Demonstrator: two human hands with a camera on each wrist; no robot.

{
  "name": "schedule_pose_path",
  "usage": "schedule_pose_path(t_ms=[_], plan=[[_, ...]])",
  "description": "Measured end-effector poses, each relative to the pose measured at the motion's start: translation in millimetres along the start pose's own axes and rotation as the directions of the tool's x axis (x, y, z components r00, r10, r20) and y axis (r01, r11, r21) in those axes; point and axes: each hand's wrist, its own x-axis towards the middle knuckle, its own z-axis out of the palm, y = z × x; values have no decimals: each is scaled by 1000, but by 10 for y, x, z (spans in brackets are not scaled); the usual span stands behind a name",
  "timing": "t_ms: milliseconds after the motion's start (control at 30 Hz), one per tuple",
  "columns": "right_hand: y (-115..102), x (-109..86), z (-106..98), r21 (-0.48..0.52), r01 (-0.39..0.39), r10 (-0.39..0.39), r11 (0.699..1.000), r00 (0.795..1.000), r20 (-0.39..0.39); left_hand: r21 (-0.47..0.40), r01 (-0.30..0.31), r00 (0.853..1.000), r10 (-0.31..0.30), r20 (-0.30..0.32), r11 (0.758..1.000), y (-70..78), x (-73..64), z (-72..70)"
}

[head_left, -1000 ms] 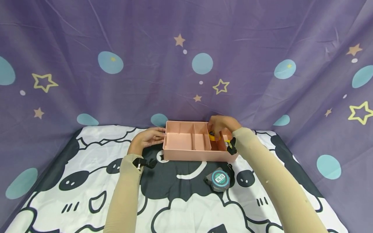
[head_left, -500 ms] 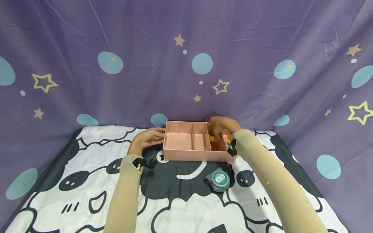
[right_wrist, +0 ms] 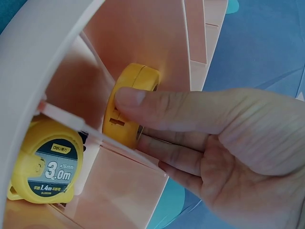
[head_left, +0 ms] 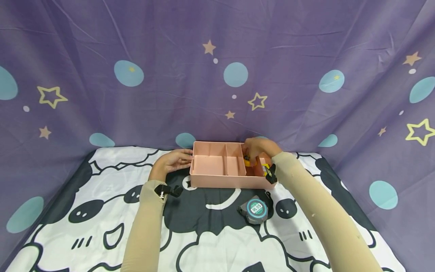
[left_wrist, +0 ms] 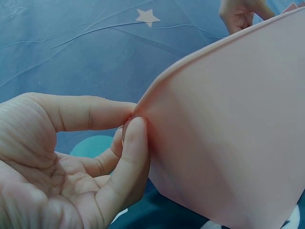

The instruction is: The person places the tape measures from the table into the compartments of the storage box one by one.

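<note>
Yellow round case (right_wrist: 125, 125): probably a tape measure; I see it inside the pink divided box (head_left: 221, 181), just left of the end divider (head_left: 259, 166). Whether it touches the box floor I cannot tell.
Right hand (right_wrist: 238, 143): thumb on one side, fingers on the other, pinching the case.
Good handling, as I judge it: light pinch, knuckles clear of the divider; if it is to be let go, only once the case bears on the floor.
End compartment, next to the divider: yellow tape measure (right_wrist: 52, 162) printed 3.0 m.
Rest of the box: a narrow compartment, then a wide one at the left.
Grey tape measure (head_left: 256, 210): on the printed cloth (head_left: 217, 251) outside the box, untouched.
Left hand (head_left: 173, 160): thumb and forefinger pinch the box's left end, useful for steadying, I'd say.
Purple curtain (head_left: 163, 34): behind everything on my feed.
</note>
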Motion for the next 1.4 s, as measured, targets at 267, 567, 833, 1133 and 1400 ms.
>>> schedule_pose_path(t_ms=[267,567,833,1133,1400], plan=[[8,2,9,35,5,-6,999,1000,25,26,-22,1000,22,18,999,-23,6,-32],[20,8,49,16,46,-47,999,998,32,26,-43,998,42,40,999,-45,16,-49],[17,-3,78,119,12,-16,993,999,29,4,-3,1000,3,4,1000,-19,15,-3],[11,33,115,189,9,-25,982,996,85,4,2,1000,-2,-11,1000,-17,13,0],[-8,29,138,237,-9,-17,971,994,109,6,-3,1000,3,-4,1000,-20,1,-2]])
